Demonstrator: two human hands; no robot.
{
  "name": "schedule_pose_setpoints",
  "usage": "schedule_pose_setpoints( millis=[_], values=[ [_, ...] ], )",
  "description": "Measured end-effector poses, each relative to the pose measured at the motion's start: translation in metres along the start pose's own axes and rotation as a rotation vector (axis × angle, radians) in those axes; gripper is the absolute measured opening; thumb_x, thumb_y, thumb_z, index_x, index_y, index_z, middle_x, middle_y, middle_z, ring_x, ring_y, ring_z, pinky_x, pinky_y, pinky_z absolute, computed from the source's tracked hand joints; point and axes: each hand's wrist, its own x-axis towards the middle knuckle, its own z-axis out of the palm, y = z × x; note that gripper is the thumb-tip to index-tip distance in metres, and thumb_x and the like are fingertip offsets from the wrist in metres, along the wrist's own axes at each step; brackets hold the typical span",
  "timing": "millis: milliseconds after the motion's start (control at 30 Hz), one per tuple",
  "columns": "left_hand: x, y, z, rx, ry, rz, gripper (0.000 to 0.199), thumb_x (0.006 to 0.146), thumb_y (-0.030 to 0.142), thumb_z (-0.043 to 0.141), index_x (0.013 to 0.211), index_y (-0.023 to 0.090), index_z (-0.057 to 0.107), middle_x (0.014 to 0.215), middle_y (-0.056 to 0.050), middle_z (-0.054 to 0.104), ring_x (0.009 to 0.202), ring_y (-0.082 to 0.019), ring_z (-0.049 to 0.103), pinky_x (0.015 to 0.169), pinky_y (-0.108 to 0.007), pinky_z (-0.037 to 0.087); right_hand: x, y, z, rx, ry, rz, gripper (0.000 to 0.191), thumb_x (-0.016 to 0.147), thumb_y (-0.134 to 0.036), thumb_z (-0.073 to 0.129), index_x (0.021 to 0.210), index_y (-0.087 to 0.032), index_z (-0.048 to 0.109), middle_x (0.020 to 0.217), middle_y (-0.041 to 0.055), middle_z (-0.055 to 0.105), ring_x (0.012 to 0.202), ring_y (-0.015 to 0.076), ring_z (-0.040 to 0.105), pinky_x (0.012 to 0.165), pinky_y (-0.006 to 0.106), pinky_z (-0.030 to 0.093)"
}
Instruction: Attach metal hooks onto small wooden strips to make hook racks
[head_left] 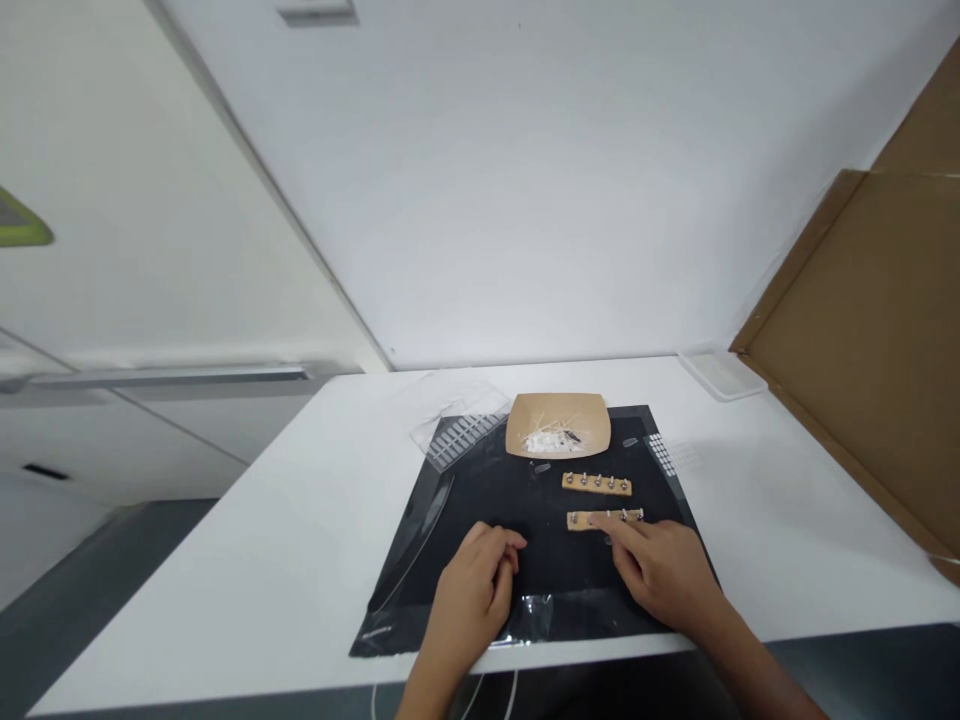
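My right hand (660,570) reaches from the right, its index finger stretched out and touching the nearer tan strip (580,521). Its thumb is apart from that finger, and I see nothing held. Small metal pegs stand along this strip; the fingertip hides part of it. Just behind lies a second tan strip (597,485) with a row of similar pegs. My left hand (476,580) rests on the black mat (540,560), left of the strips, fingers curled in and nothing visible in them. Its palm side is hidden.
Behind the strips stands a brown paper tray (559,408) with white bits and thin sticks. Clear sheets with label-like rows (466,438) lie back left; a sheet of white dots (661,455) lies right. A clear plastic lid (722,375) and cardboard (862,340) are farther right.
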Motion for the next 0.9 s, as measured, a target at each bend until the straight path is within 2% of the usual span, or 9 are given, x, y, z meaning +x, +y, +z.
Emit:
schedule_pose_setpoints(
  millis=[500,633,767,900],
  values=[
    [0.003,0.000,-0.001,0.009,0.023,0.016,0.025,0.096,0.010,0.044,0.102,0.023,0.065,0.081,-0.001,0.066,0.081,-0.019,0.065,0.073,-0.029,0.055,0.001,-0.003,0.000,0.023,0.021,-0.002,0.044,0.097,-0.015,0.055,0.137,-0.029,0.069,0.089,0.0012,0.080,0.068,0.0173,0.069,0.066,0.030,0.037],
    [0.003,0.000,-0.001,0.015,0.027,0.020,0.024,0.096,0.010,0.045,0.100,0.023,0.065,0.081,-0.001,0.065,0.080,-0.020,0.066,0.073,-0.029,0.055,-0.001,-0.002,0.000,0.041,0.107,-0.005,0.038,0.099,-0.016,0.054,0.131,-0.027,0.071,0.087,0.0005,0.081,0.065,0.0165,0.068,0.066,0.031,0.037],
    [0.003,0.000,-0.001,0.014,0.020,0.024,0.025,0.097,0.011,0.044,0.102,0.023,0.065,0.080,-0.001,0.065,0.079,-0.020,0.065,0.072,-0.029,0.055,-0.005,0.004,0.001,0.040,0.228,0.070,0.031,0.099,-0.016,0.052,0.118,-0.024,0.076,0.083,0.0004,0.081,0.061,0.0159,0.066,0.065,0.031,0.037],
    [0.003,-0.002,-0.001,0.015,0.008,0.021,0.025,0.096,0.011,0.044,0.102,0.022,0.065,0.080,-0.002,0.065,0.080,-0.020,0.065,0.072,-0.030,0.055,-0.008,0.009,0.001,0.035,0.206,0.112,0.033,0.099,-0.016,0.052,0.118,-0.027,0.076,0.084,0.0001,0.081,0.063,0.0159,0.067,0.065,0.030,0.038]
  ],
)
